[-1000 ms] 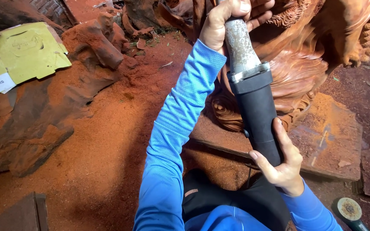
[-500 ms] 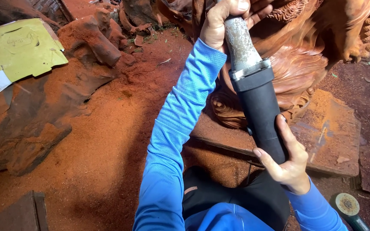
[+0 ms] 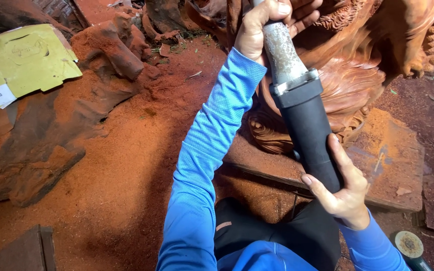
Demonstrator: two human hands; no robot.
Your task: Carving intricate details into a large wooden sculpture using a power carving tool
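Note:
I hold a long power grinder (image 3: 305,118) with a black body and a dusty metal neck, pointed up at a reddish carved wooden sculpture (image 3: 357,75). My left hand (image 3: 267,25) is wrapped around the metal neck near the top edge of the view. My right hand (image 3: 340,193) grips the lower end of the black body. The tool's tip is hidden behind my left hand. Both arms wear blue sleeves.
Red sawdust covers the floor (image 3: 126,165). Rough wood chunks (image 3: 41,150) and a yellow cardboard piece (image 3: 23,62) lie at the left. The sculpture stands on a flat wooden board (image 3: 388,155). A round disc tool (image 3: 409,244) lies at lower right.
The view has shifted slightly, and the grinder with both hands has moved a little to the right and down in frame. Both grips are unchanged.

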